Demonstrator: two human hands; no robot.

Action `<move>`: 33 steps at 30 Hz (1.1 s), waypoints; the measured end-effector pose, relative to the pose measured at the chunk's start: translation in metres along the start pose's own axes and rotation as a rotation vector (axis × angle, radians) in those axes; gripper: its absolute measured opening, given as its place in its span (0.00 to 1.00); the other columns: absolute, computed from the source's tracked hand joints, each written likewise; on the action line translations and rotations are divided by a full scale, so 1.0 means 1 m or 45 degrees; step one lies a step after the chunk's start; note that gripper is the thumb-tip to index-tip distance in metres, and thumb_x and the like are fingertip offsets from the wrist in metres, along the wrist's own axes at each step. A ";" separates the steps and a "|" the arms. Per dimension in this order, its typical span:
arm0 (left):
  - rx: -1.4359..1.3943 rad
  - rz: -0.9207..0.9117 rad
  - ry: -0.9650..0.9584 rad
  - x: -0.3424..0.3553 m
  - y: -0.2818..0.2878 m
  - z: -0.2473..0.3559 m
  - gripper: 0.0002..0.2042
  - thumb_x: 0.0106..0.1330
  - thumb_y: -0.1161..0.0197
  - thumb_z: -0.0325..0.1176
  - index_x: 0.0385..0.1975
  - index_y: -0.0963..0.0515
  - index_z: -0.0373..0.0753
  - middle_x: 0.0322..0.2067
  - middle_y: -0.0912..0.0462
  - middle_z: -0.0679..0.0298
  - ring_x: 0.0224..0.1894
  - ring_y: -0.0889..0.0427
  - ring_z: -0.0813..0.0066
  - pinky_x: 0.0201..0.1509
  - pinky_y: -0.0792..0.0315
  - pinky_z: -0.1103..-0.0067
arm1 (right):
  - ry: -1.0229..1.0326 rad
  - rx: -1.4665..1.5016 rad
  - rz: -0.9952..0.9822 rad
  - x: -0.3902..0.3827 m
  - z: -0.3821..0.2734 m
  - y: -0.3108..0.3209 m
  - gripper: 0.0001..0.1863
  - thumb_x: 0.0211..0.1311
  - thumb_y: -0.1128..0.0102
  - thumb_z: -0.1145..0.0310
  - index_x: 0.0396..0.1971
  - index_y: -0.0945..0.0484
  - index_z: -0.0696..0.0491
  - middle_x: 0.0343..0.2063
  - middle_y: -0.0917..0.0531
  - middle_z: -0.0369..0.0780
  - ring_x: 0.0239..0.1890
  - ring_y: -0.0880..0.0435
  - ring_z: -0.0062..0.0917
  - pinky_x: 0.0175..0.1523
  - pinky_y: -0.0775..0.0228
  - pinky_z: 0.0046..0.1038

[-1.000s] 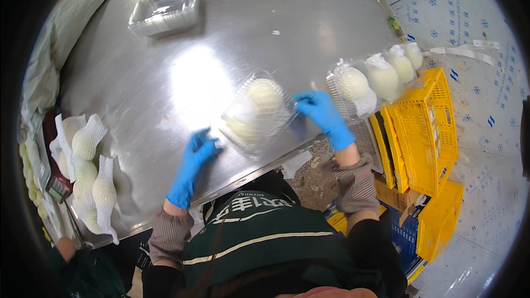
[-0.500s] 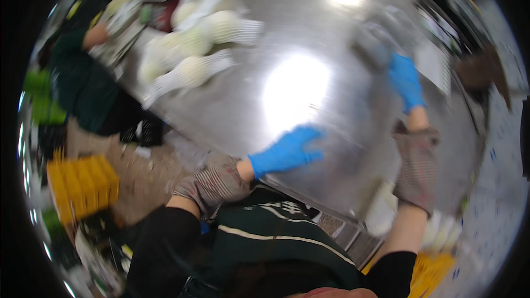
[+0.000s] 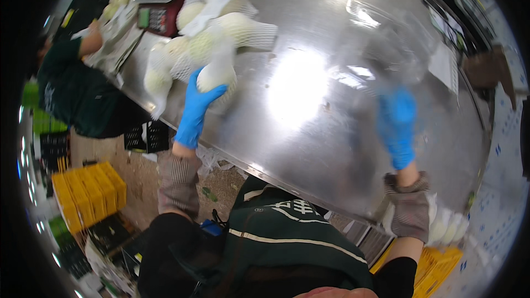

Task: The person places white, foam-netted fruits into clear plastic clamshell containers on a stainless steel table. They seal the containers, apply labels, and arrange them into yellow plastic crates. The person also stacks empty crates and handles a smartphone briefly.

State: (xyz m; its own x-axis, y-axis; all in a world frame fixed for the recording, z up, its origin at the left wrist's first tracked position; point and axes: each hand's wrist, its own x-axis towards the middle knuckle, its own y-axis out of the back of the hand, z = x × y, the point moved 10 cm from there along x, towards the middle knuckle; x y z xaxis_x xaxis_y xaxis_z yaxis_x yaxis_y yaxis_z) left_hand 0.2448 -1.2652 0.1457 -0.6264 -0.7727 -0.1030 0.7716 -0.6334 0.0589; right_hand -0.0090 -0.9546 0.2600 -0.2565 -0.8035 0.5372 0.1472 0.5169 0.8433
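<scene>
My left hand (image 3: 199, 105), in a blue glove, is closed around a pale round fruit (image 3: 216, 81) wrapped in a white foam net, at the near side of the fruit group. Several other net-wrapped pale fruits lie beyond it, such as a fruit (image 3: 234, 27) with its net's loose end spread to the right and one (image 3: 157, 77) at the table's left edge. Over the right half of the metal table (image 3: 248, 127), my blue-gloved right hand (image 3: 397, 116) is smeared by motion, its fingers unclear. Just beyond it lie crumpled clear plastic bags (image 3: 386, 44).
A scale (image 3: 154, 19) with a keypad stands at the back left. A co-worker (image 3: 83, 88) in dark green is at the left. Yellow crates (image 3: 88, 196) stack on the floor; another yellow crate (image 3: 436, 270) and wrapped fruits (image 3: 444, 226) sit at the lower right.
My left hand has moved from the table's near edge, where it was open, leftward and away to grip a net-wrapped fruit. My right hand has come nearer to me, away from the plastic bags.
</scene>
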 end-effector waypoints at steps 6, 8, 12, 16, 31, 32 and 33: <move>-0.262 -0.204 0.112 -0.047 -0.146 -0.011 0.38 0.49 0.29 0.39 0.60 0.41 0.38 0.53 0.34 0.50 0.56 0.32 0.57 0.58 0.32 0.66 | 0.046 0.437 -0.283 -0.065 -0.109 -0.054 0.08 0.50 0.45 0.76 0.32 0.25 0.55 0.24 0.26 0.39 0.30 0.25 0.30 0.38 0.34 0.31; 0.065 -0.228 -0.125 -0.065 -0.178 0.002 0.40 0.47 0.27 0.37 0.59 0.42 0.38 0.51 0.34 0.49 0.55 0.33 0.56 0.56 0.32 0.66 | -0.001 0.415 -0.338 -0.080 -0.116 -0.051 0.07 0.51 0.45 0.75 0.32 0.26 0.55 0.25 0.26 0.39 0.30 0.25 0.29 0.38 0.33 0.31; 0.986 -0.288 -0.490 -0.102 -0.208 0.014 0.46 0.43 0.26 0.46 0.61 0.44 0.36 0.52 0.37 0.46 0.53 0.34 0.48 0.56 0.36 0.61 | -0.155 0.840 -0.394 -0.086 -0.111 -0.042 0.10 0.54 0.41 0.69 0.36 0.25 0.55 0.27 0.24 0.40 0.33 0.24 0.32 0.41 0.32 0.31; 0.964 -0.026 -0.466 -0.069 -0.181 0.018 0.43 0.48 0.31 0.54 0.60 0.40 0.34 0.53 0.36 0.45 0.52 0.33 0.50 0.56 0.37 0.61 | -0.761 0.416 0.003 -0.089 -0.044 -0.001 0.15 0.56 0.40 0.64 0.40 0.25 0.56 0.31 0.22 0.43 0.36 0.23 0.32 0.44 0.32 0.31; -0.094 -0.264 0.581 -0.137 -0.113 -0.053 0.19 0.55 0.34 0.25 0.46 0.30 0.32 0.41 0.26 0.56 0.43 0.23 0.71 0.47 0.24 0.76 | -1.638 1.452 -0.048 -0.167 -0.046 -0.078 0.15 0.63 0.49 0.72 0.47 0.29 0.62 0.37 0.21 0.43 0.36 0.21 0.25 0.42 0.29 0.24; -0.162 -0.323 0.679 -0.140 -0.116 -0.063 0.19 0.54 0.34 0.23 0.45 0.30 0.32 0.39 0.25 0.56 0.40 0.22 0.71 0.45 0.24 0.77 | -1.725 1.421 -0.148 -0.180 -0.048 -0.083 0.14 0.63 0.48 0.73 0.46 0.29 0.62 0.36 0.21 0.42 0.35 0.22 0.24 0.42 0.29 0.24; -0.225 -0.377 0.775 -0.143 -0.118 -0.071 0.19 0.53 0.33 0.22 0.44 0.30 0.32 0.36 0.25 0.56 0.37 0.21 0.71 0.42 0.23 0.78 | -1.809 1.395 -0.249 -0.189 -0.050 -0.087 0.13 0.62 0.48 0.74 0.45 0.29 0.62 0.35 0.21 0.42 0.35 0.22 0.23 0.41 0.29 0.23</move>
State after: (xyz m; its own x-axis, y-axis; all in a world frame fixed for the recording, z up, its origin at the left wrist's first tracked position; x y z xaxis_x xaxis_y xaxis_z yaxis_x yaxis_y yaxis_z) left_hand 0.2511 -1.0764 0.0825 -0.6795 -0.3745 -0.6309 0.6167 -0.7573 -0.2148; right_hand 0.0745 -0.8623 0.0854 -0.8132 -0.3351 -0.4758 -0.4624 0.8685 0.1786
